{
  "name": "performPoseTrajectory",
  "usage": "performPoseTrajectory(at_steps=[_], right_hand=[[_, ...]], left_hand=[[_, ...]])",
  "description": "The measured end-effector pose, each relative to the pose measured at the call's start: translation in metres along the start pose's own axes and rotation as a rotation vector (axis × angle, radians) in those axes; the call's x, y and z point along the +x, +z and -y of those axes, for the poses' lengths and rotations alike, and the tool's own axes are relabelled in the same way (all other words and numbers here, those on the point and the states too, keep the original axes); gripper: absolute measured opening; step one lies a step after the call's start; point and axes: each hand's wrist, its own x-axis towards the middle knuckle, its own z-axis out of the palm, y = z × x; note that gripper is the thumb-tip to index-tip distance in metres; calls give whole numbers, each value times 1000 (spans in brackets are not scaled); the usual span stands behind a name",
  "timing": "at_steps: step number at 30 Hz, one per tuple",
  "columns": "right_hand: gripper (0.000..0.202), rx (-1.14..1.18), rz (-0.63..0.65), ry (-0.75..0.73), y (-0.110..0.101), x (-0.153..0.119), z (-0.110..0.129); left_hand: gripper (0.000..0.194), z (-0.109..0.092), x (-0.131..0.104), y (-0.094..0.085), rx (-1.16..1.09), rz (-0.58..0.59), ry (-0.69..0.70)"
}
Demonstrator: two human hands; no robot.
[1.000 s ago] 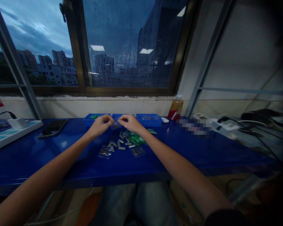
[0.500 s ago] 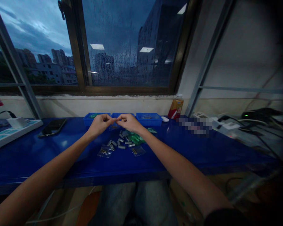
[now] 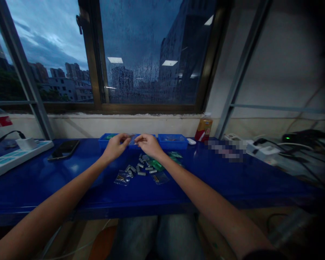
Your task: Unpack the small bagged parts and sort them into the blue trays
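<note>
My left hand (image 3: pixel 116 146) pinches one side of a small clear plastic bag (image 3: pixel 132 139), raised in front of the middle blue tray. At the bag's other side is my right hand (image 3: pixel 149 145), its fingers closed on the edge. Below the hands, several silver metal pieces (image 3: pixel 141 173) lie scattered on the blue table (image 3: pixel 97 195). Two clear bags with brass-coloured pins lie nearer me, one on the left (image 3: pixel 122 178) and one on the right (image 3: pixel 160 177). Green plastic packets (image 3: pixel 157 165) rest beside the metal pieces, partly behind my right wrist.
Blue trays stand along the back, one at the left (image 3: pixel 103 140) and one at the right (image 3: pixel 173 142). A phone (image 3: pixel 63 150) and a power strip (image 3: pixel 21 159) lie left. Right are a white object (image 3: pixel 191 141), a bottle (image 3: pixel 204 128), and chargers with cables (image 3: pixel 262 150).
My hands have moved slightly apart, and the clear bag between them now shows. The whole view has shifted a little, with the table lower in the picture.
</note>
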Motion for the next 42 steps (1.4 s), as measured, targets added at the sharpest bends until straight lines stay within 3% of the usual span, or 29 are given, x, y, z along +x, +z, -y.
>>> performPoseTrajectory(at_steps=[2, 4, 6, 10, 12, 15, 18, 20, 23, 27, 30, 33, 35, 40, 42], right_hand=[[12, 54, 35, 117, -1, -1, 2], [26, 138, 68, 202, -3, -1, 4], [35, 161, 74, 238, -3, -1, 5], [22, -12, -31, 164, -2, 0, 1], [21, -145, -97, 70, -3, 0, 0], [22, -372, -135, -104, -4, -2, 2], [22, -518, -69, -290, -4, -7, 6], [25, -554, -17, -352, -1, -9, 6], [28, -523, -3, -324, 4, -10, 6], [16, -361, -34, -169, 6, -6, 3], [35, -185, -24, -33, 4, -1, -2], [33, -105, -43, 50, 2, 0, -5], [26, -155, -70, 9, 1, -1, -4], [24, -531, -52, -322, -1, -9, 5], [27, -595, -24, -371, -1, -12, 7]], left_hand=[[15, 0, -1, 0, 218, -50, 202], [12, 0, -3, 1, 351, -43, 320], [13, 1, -4, 2, 438, -9, 389], [24, 6, -3, 5, 491, 68, 420], [24, 7, -2, 6, 425, 91, 343], [35, 8, -1, 7, 160, 103, 55], [55, 11, 0, 8, -133, 100, -220], [51, 14, 1, 8, -204, 78, -246], [35, 15, 2, 7, -154, -20, -114], [18, 8, -2, 5, 116, -158, 142], [13, 2, -5, 5, 280, -104, 286], [13, 1, -6, 8, 321, -28, 354], [17, 1, -5, 10, 272, 22, 300], [49, 6, -2, 10, -225, 73, -182], [47, 9, 0, 8, -332, 50, -270]])
